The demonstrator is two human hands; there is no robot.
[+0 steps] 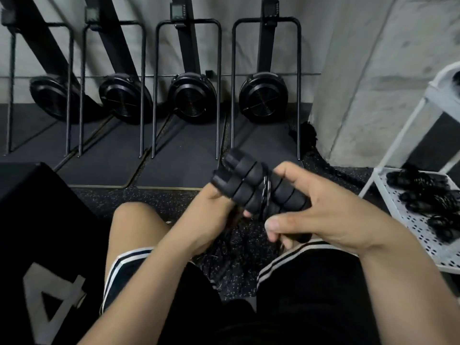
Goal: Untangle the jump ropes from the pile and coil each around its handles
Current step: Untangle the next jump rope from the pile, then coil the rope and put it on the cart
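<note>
Two black foam jump rope handles (251, 188) lie side by side between my hands, above my knees. A thin dark cord (265, 192) is wound around their middle in several turns. My left hand (211, 220) grips the handles from below at their left end. My right hand (321, 210) holds their right end, thumb and fingers spread around them. Loose rope (231, 247) hangs down between my legs to the floor. Several coiled black jump ropes (423, 192) lie on the white shelf at the right.
A white perforated metal rack (398, 220) stands at my right. A black box (42, 232) with a large grey number sits at my left. Rowing machines (191, 95) stand upright along the back wall. A concrete pillar (361, 95) rises at the right.
</note>
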